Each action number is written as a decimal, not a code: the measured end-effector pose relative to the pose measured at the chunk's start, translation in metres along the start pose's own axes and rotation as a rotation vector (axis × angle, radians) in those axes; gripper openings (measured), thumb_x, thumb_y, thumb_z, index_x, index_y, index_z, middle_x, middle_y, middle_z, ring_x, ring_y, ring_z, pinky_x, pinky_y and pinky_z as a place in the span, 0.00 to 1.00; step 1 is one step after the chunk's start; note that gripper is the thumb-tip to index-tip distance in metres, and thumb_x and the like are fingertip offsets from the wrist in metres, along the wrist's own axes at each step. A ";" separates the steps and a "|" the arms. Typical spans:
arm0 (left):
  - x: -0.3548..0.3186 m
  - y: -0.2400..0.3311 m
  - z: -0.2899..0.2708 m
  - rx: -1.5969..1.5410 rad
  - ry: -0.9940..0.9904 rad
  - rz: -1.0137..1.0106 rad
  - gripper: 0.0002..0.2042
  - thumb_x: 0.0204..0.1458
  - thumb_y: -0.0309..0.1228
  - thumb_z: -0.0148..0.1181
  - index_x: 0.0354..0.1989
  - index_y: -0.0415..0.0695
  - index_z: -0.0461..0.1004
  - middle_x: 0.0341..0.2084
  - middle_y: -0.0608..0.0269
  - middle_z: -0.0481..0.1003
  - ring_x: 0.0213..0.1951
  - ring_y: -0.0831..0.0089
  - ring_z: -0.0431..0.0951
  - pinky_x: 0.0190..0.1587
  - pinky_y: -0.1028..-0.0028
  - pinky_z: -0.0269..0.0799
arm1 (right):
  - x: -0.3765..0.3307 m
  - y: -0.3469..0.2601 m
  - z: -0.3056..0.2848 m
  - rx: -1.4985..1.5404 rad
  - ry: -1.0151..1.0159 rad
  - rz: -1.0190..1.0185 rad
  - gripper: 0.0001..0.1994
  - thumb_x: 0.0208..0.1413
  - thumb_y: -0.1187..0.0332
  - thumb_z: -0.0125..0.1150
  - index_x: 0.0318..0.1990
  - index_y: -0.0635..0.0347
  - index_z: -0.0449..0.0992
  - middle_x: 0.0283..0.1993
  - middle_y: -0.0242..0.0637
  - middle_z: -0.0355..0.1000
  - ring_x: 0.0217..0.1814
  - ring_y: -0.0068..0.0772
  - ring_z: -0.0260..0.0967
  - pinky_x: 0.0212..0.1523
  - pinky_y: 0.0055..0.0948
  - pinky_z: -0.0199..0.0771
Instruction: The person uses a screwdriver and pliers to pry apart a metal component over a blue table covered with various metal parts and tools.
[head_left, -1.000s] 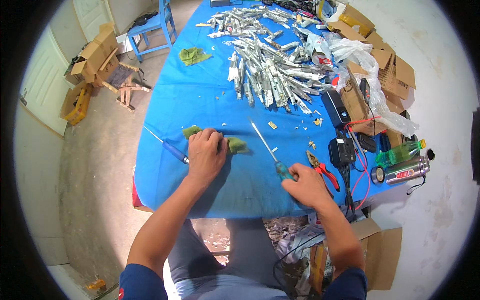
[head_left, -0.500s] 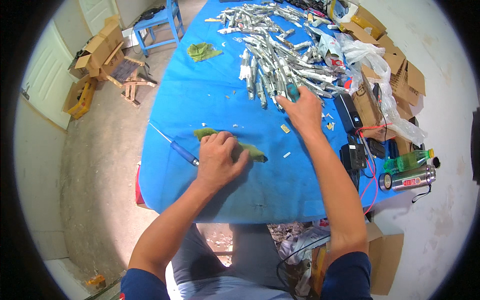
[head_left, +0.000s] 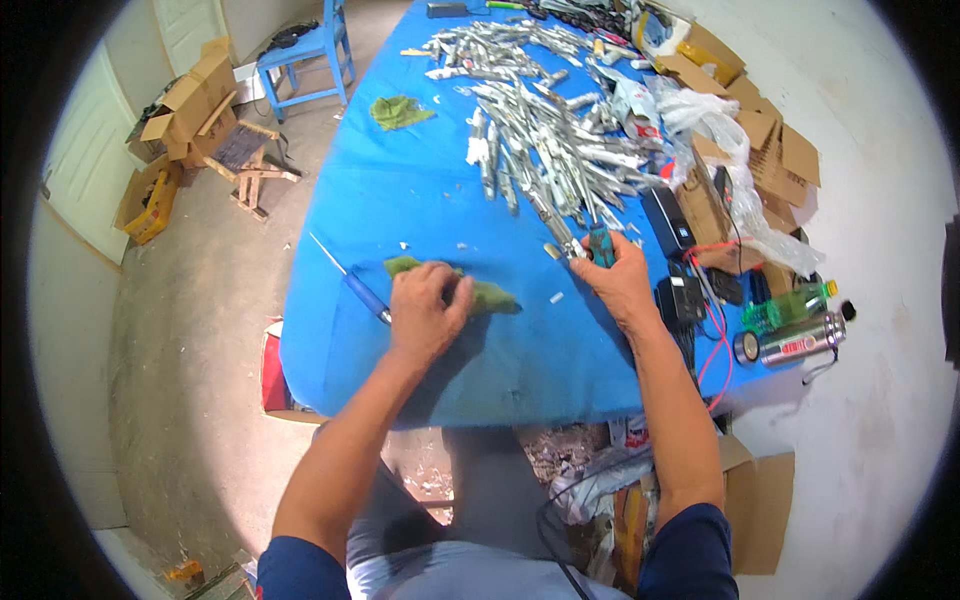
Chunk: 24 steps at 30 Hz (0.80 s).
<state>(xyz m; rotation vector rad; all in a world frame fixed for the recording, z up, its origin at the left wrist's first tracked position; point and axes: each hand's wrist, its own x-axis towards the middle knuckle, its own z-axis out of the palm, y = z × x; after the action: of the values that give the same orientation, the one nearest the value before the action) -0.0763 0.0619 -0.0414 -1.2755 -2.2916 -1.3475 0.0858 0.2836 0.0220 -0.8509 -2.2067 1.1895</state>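
My left hand (head_left: 425,305) rests on the table, its fingers curled over a folded green cloth (head_left: 492,297). Beside it lies a screwdriver (head_left: 365,296) with a blue handle, its thin shaft pointing away to the left. My right hand (head_left: 622,283) grips a tool with a teal-and-black handle (head_left: 601,246); its far end is hard to make out. The thumb and fingers of that hand also pinch the near end of a long grey-white strip-shaped part (head_left: 556,228). Beyond it spreads a heap of similar grey-white parts (head_left: 535,130).
A second green cloth (head_left: 400,112) lies at the far left of the blue-covered table (head_left: 350,190). Along the right side are black boxes (head_left: 668,222) with cables, a green bottle (head_left: 790,308), a steel flask (head_left: 800,338), plastic bags and cardboard boxes (head_left: 795,165). A blue chair (head_left: 305,60) stands left.
My right hand has come back from the heap toward me, bringing a grey-white strip-shaped part along with the teal-handled tool. My left hand stays on the cloth. The whole view has shifted slightly.
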 end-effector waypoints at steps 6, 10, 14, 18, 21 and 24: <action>-0.011 -0.004 -0.020 -0.248 0.056 -0.047 0.12 0.62 0.34 0.59 0.36 0.35 0.78 0.33 0.54 0.78 0.35 0.64 0.78 0.39 0.70 0.70 | -0.090 -0.007 -0.031 0.101 -0.173 0.021 0.14 0.49 0.69 0.74 0.42 0.62 0.79 0.33 0.27 0.74 0.37 0.19 0.68 0.41 0.23 0.71; -0.016 0.003 -0.052 -0.494 -0.091 -0.253 0.19 0.68 0.41 0.52 0.39 0.33 0.77 0.33 0.59 0.77 0.38 0.71 0.75 0.44 0.72 0.70 | -0.115 -0.018 -0.044 0.024 -0.304 -0.004 0.15 0.48 0.68 0.77 0.41 0.61 0.79 0.36 0.25 0.74 0.38 0.17 0.67 0.41 0.23 0.70; -0.029 0.034 -0.079 -0.379 -0.310 -0.238 0.23 0.66 0.47 0.54 0.42 0.34 0.78 0.35 0.59 0.78 0.40 0.71 0.75 0.46 0.70 0.71 | -0.125 -0.023 -0.048 -0.088 -0.437 -0.097 0.18 0.47 0.69 0.73 0.46 0.64 0.78 0.39 0.37 0.76 0.41 0.27 0.71 0.45 0.28 0.72; -0.044 0.054 -0.090 -0.309 -0.579 -0.237 0.24 0.65 0.50 0.54 0.46 0.35 0.78 0.36 0.57 0.78 0.41 0.69 0.76 0.44 0.69 0.72 | -0.122 -0.037 -0.042 -0.189 -0.543 -0.309 0.18 0.46 0.68 0.71 0.46 0.60 0.78 0.40 0.43 0.77 0.42 0.43 0.74 0.46 0.35 0.73; -0.055 0.071 -0.094 -0.278 -0.832 -0.251 0.25 0.65 0.50 0.54 0.49 0.35 0.77 0.32 0.56 0.78 0.37 0.70 0.76 0.40 0.69 0.72 | -0.124 -0.040 -0.032 -0.245 -0.603 -0.367 0.17 0.45 0.65 0.71 0.44 0.56 0.79 0.36 0.44 0.73 0.41 0.47 0.72 0.43 0.38 0.71; -0.058 0.091 -0.099 -0.292 -0.942 -0.356 0.25 0.63 0.51 0.56 0.43 0.36 0.79 0.24 0.52 0.76 0.28 0.64 0.73 0.33 0.62 0.70 | -0.126 -0.040 -0.024 -0.292 -0.577 -0.425 0.15 0.44 0.70 0.74 0.42 0.56 0.80 0.33 0.36 0.72 0.38 0.40 0.70 0.40 0.35 0.70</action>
<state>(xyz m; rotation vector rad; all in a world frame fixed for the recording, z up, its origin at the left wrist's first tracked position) 0.0041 -0.0299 0.0398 -1.9905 -3.1325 -1.4049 0.1764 0.1893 0.0529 -0.1023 -2.8838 0.9937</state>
